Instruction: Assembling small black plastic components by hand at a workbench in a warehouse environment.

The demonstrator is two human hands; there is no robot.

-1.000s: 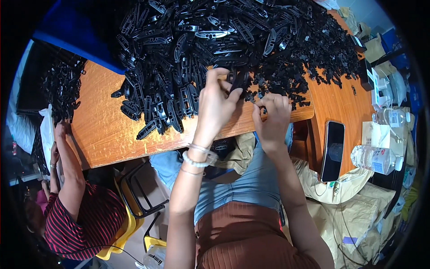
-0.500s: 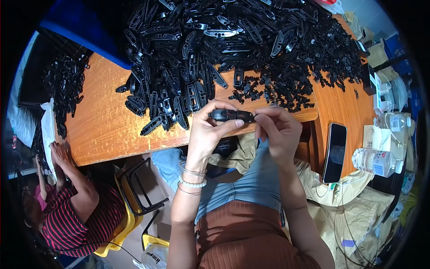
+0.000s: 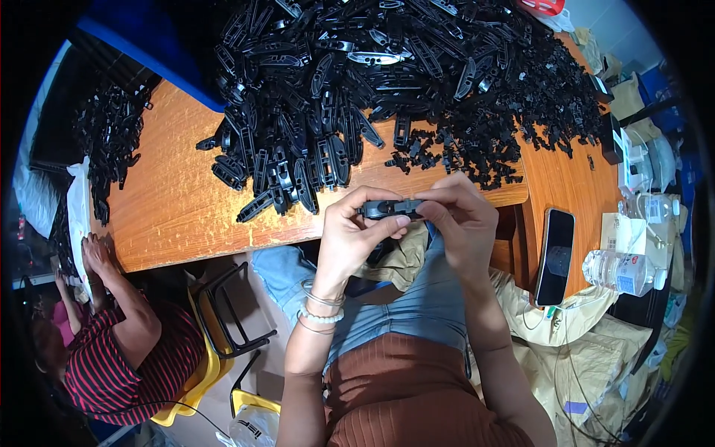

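Note:
A long black plastic part [image 3: 383,209] is held over the table's front edge, pointing left to right. The thumb and fingers of my left hand [image 3: 351,231] grip it along its left and middle. At its right end, the thumb and fingertips of my right hand [image 3: 462,221] pinch it; any small piece between those fingertips is hidden. Beyond my hands lies a big heap of similar long black parts [image 3: 320,112]. To its right spreads a pile of small black clip-like pieces [image 3: 477,149].
The wooden table [image 3: 179,194] reaches under the heaps. A phone [image 3: 556,257] and a clear plastic bottle [image 3: 618,273] lie at the right. A blue bin [image 3: 149,56] stands at the upper left. A person in a striped shirt [image 3: 141,361] works at the left, near a yellow chair [image 3: 197,372].
Both hands and the black part have dropped slightly toward me. My right fingers have closed in on the part's right end. The whole view has shifted a little.

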